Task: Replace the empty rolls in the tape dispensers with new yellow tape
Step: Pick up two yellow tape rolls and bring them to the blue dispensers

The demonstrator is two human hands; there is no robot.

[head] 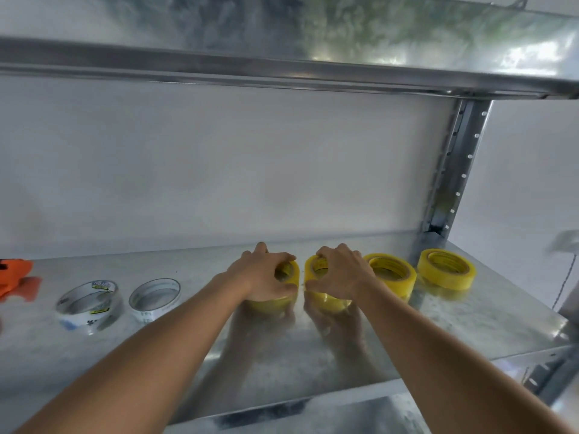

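Now | left hand [266, 274] grips yellow roll [289, 272] | right hand [340, 272] grips neighbouring roll [316, 269]

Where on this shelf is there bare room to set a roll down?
Bare metal lies along the shelf front, near its edge beside both forearms, and between the right empty core and the left hand. It is crowded where the four yellow rolls line up, the left hand and right hand each on one.
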